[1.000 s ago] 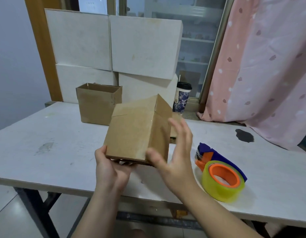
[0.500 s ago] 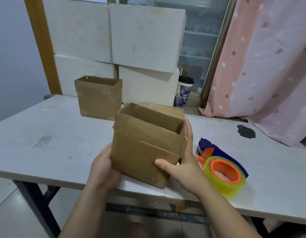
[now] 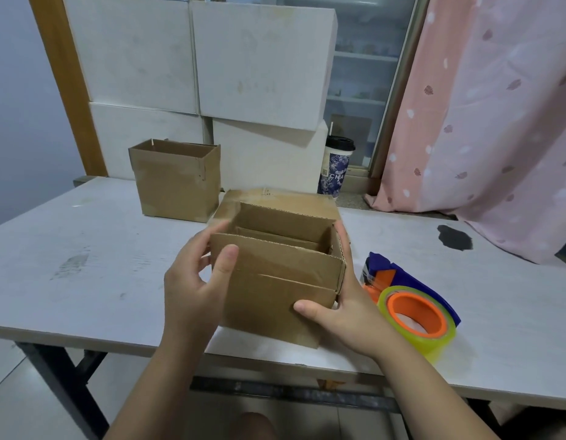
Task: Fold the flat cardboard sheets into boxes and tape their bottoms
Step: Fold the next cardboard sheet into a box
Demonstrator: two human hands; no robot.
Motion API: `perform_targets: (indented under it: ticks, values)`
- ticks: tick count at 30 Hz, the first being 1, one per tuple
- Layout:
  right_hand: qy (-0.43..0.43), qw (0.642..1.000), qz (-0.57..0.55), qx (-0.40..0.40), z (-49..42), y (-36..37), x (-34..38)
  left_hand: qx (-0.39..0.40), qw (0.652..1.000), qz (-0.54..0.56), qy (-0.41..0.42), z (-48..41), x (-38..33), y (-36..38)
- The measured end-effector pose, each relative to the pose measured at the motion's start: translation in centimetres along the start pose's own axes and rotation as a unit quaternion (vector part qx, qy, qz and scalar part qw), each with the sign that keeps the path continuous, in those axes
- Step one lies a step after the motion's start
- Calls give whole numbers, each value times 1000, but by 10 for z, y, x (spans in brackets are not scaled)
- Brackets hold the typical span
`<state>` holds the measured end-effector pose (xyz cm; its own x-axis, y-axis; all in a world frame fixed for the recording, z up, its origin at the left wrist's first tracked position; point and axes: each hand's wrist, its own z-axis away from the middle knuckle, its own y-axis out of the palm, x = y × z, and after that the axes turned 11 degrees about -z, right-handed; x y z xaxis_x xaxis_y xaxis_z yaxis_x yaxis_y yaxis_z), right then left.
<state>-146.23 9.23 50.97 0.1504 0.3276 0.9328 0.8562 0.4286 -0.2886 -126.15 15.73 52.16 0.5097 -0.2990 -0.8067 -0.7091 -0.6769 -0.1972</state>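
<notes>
Now, far left on the table, a far box stands open-topped. Near edge, centre: the left hand grips the box at its left side, thumb on the front. The box is upright, top open. The right hand clasps its right corner. The tape dispenser lies just right.

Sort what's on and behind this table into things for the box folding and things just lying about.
For the job: held box, gripped by left hand and right hand; open box at the back; flat cardboard; tape dispenser.
Lying about: lidded cup; white boxes; pink curtain.
</notes>
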Motion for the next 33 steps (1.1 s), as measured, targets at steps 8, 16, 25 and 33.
perform_targets:
  ticks: [8, 16, 25, 33]
  values:
    - [-1, 1000, -10, -3, 1, 0, -1, 119, 990, -78, 0, -28, 1, -10]
    - [-17, 999, -36, 18, 1, -1, 1, 374, 927, 29, 3, -35, 23, -33]
    - [-37, 999, -9, 25, 5, 1, 8, 347, 935, 71, -22, -30, 15, -26]
    - [-21, 1000, 1, -15, 2, 7, 8, 125, 989, 60, -55, -10, 6, 5]
